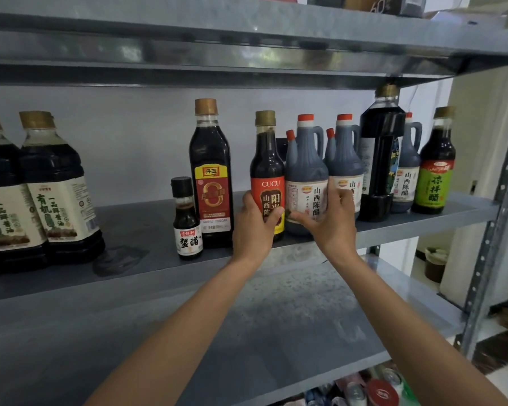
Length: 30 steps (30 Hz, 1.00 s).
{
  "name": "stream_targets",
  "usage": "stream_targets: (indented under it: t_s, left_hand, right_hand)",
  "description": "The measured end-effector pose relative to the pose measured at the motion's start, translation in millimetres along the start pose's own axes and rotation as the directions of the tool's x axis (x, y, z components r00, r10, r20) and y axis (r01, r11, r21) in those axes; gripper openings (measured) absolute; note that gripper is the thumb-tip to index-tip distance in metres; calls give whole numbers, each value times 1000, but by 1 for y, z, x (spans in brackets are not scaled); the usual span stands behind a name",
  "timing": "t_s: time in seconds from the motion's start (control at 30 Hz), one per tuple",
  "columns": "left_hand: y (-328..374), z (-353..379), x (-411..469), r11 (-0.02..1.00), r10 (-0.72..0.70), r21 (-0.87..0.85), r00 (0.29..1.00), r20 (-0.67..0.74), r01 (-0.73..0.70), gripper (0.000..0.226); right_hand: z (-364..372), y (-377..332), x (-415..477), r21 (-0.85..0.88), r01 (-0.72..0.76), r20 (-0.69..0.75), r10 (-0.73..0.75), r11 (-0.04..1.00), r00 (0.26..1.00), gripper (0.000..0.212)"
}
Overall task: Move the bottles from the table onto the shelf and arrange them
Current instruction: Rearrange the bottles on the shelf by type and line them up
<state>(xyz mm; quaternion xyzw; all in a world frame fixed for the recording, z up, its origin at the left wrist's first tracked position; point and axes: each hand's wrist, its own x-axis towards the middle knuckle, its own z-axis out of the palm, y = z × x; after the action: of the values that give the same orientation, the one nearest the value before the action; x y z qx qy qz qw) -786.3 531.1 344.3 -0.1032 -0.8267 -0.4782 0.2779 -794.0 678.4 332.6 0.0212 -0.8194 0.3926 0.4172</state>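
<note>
While both arms reach up to the middle shelf [135, 238], each hand is on a bottle standing on its board.

Left hand [255, 227]: fingers and thumb curled round the lower body of the CUCU vinegar bottle [267, 171], thumb lying across the red label.

Right hand [332, 224]: curled round the jug-shaped vinegar bottle [305, 171] just beside it, thumb on the front label, fingers round the far side.

Both bottles are upright. Whether the two touch, I cannot tell.

Reading: low grips on the widest part suit sliding or turning rather than lifting. The likely aim is to close the pair up against the second jug [345, 159] and the tall dark bottle [380, 148] to the right, labels facing out. Like shapes look grouped. A third jug [408, 168] sits partly behind the tall one, and a green-label bottle [436, 168] ends the row near the post.

Leftward stand a tall red-label bottle [210, 171] and a small black-capped bottle [186, 221]. Well apart from them are two large soy sauce bottles [56, 186]. The gap between would take more stock.

No tabletop is in view, so I cannot say what is left to bring.
</note>
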Motion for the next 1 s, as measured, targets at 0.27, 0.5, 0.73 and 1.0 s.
stream_targets:
  t_s: [0.27, 0.5, 0.73, 1.0]
  left_hand:
    - [13, 46, -43, 805, 555, 371, 807, -201, -462, 66]
    - [51, 127, -9, 519, 569, 748, 820, 59, -413, 80]
    - [42, 170, -2, 476, 529, 832, 848, -10, -287, 76]
    - [41, 173, -2, 435, 538, 859, 843, -7, -271, 59]
  right_hand:
    - [-58, 70, -8, 152, -46, -120, 65, 987, 991, 28]
    - [-95, 113, 59, 283, -177, -111, 216, 943, 970, 48]
    - [-74, 115, 75, 158, -135, 16, 134, 978, 991, 80]
    - [-109, 120, 95, 276, -12, 105, -18, 961, 994, 66]
